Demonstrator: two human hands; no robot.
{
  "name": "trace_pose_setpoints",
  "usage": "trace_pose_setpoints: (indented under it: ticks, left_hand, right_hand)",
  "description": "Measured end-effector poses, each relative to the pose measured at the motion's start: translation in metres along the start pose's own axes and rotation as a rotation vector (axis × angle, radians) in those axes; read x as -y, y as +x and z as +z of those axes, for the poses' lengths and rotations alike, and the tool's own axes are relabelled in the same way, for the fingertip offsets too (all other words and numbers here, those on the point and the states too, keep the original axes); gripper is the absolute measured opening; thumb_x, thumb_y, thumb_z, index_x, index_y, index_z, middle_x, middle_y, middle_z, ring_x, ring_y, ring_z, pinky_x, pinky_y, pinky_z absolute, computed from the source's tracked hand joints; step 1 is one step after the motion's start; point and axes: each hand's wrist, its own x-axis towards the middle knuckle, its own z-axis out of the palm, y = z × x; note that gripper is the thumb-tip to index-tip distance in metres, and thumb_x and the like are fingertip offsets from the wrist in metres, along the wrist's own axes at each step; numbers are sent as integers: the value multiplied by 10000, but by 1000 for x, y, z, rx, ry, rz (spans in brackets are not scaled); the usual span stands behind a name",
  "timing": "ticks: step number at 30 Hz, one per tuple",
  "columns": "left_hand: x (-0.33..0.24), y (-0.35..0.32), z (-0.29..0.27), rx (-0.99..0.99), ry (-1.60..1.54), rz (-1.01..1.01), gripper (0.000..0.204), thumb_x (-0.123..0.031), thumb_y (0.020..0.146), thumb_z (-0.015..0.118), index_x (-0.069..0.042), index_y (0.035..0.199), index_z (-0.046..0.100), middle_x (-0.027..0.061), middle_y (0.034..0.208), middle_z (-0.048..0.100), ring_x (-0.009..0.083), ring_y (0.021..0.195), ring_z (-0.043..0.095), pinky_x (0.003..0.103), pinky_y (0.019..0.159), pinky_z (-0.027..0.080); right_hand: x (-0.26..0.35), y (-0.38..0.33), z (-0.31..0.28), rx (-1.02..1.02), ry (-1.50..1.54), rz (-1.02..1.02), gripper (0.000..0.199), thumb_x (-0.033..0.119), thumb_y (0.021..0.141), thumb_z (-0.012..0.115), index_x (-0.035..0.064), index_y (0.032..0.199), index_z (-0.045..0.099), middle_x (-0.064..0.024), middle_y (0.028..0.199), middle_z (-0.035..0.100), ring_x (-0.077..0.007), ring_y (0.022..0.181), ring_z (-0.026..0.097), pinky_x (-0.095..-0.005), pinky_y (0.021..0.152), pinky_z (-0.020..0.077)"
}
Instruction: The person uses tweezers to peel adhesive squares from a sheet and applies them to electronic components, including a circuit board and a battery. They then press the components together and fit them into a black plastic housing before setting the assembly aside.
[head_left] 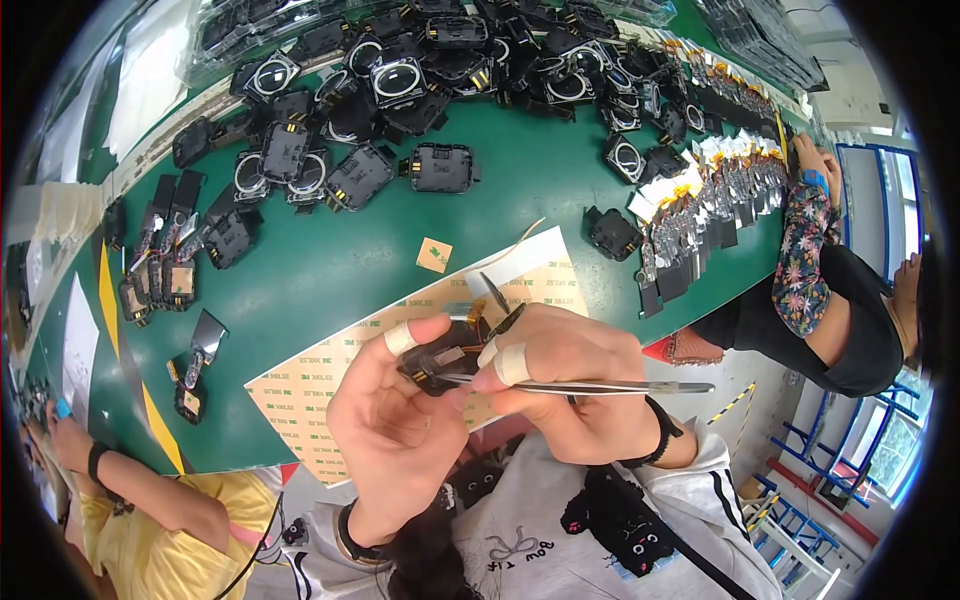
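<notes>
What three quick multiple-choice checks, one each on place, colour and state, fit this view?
1. Where is the sheet of tan adhesive pads?
A. On the table under the hands
B. On the floor
C. On the far parts pile

2. What colour is the table?
A. White
B. Green
C. Red

3. What does the right hand hold?
A. Nothing
B. A hammer
C. Tweezers

Key: 1 A, the sheet lies flat beneath both hands. 2 B, green shows between the parts. 3 C, its fingers pinch the tweezers, while the left hand holds the small black part.
</notes>
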Motion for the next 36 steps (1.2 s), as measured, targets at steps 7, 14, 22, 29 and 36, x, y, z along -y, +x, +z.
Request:
trace_pose_setpoints:
  ticks: [7, 14, 22, 29, 36]
  left_hand:
    - [1, 2, 0, 26, -3, 42, 474, 211, 690, 465, 100, 1149, 419, 146, 1066, 526, 195, 999, 544, 278, 824, 461]
    - [-7, 4, -9, -42, 6, 34, 472, 205, 705, 486, 65, 1152, 435, 127, 1074, 524, 194, 995, 556, 279, 843, 460]
    - [-24, -25, -64, -499, 748, 279, 440, 155, 649, 596, 11, 1062, 552, 79, 991, 491, 126, 810, 557, 198, 642, 475]
    - [-31, -47, -107, -767, 1494, 387, 420, -79, 559, 710, -62, 966, 610, 63, 1088, 523, 274, 991, 399, 372, 907, 284]
    - [-28, -41, -137, -788, 1281, 396, 408, 42, 630, 631, -11, 1029, 567, 141, 1215, 500, 295, 1188, 411, 366, 992, 296]
  right_hand:
    - [0, 3, -2, 25, -8, -15, 73, 49, 767, 631, 2, 815, 603, -99, 735, 618, -236, 636, 576, -309, 573, 460]
    - [5, 3, 0, -135, 163, 66, 166, 137, 784, 631, -20, 818, 588, -122, 734, 606, -200, 648, 549, -298, 597, 432]
    - [-14, -20, -12, -188, 164, 230, 175, 130, 804, 592, -27, 882, 583, -92, 802, 601, -163, 729, 547, -268, 680, 420]
    - [-25, -29, -3, -22, 111, 330, 177, 122, 830, 567, -34, 909, 550, -81, 858, 552, -139, 752, 557, -246, 655, 448]
    - [-25, -30, 1, -63, 172, 395, 168, 109, 823, 572, -35, 906, 555, -82, 870, 552, -138, 764, 552, -248, 674, 446]
